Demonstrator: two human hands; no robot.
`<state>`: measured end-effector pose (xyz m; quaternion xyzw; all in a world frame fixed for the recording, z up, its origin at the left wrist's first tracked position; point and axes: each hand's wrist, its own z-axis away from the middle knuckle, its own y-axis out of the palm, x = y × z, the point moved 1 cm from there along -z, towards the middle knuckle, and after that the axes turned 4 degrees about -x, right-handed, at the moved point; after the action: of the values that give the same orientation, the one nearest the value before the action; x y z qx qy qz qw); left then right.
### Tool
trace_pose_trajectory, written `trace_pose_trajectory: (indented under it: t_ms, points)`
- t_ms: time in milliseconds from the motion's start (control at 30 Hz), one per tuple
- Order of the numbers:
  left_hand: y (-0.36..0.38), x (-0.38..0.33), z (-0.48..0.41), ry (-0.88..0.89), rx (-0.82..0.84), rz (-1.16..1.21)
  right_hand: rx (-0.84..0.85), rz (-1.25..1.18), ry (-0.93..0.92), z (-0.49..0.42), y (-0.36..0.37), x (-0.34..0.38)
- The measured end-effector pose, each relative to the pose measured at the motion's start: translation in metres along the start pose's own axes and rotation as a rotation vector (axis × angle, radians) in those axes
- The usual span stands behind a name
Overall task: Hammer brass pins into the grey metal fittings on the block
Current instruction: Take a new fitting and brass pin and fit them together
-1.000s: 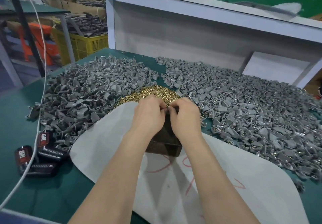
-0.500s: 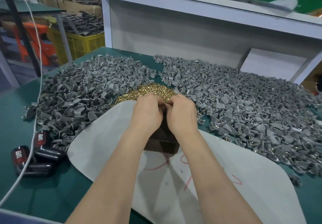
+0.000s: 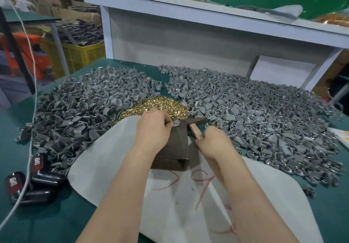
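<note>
A dark brown block (image 3: 176,148) stands on a white sheet (image 3: 117,159) at the table's middle. My left hand (image 3: 154,127) pinches a grey metal fitting (image 3: 176,123) against the block's far top edge. My right hand (image 3: 213,140) grips the pale wooden handle of a hammer (image 3: 195,129), whose dark head lies just right of the fitting. A heap of brass pins (image 3: 162,106) sits right behind the block. I cannot see whether a pin sits in the held fitting.
Large piles of grey fittings (image 3: 85,110) and more grey fittings (image 3: 264,114) flank the pins. Black-and-red battery packs (image 3: 35,182) and a white cable (image 3: 30,148) lie at the left. A white shelf (image 3: 207,14) with a bag of pins rises behind.
My right hand left the fitting, moved right and took hold of the hammer handle. My left hand stays on the fitting at the block.
</note>
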<state>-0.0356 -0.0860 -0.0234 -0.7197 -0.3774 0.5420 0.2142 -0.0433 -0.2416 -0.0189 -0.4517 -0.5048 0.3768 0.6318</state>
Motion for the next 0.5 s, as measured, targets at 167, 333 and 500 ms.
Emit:
trace_pose_trajectory:
  t_ms: [167,333,500]
  points:
    - [-0.001,0.0,0.001,0.017,0.0,-0.023,-0.142,-0.234,0.012,0.001,-0.026,-0.001]
    - [0.0,-0.001,0.0,0.02,-0.005,-0.005,-0.475,-0.238,-0.244,0.024,-0.056,0.002]
    - [-0.001,-0.001,-0.001,-0.028,-0.007,0.039,-0.473,-0.091,-0.395,0.046,-0.041,0.008]
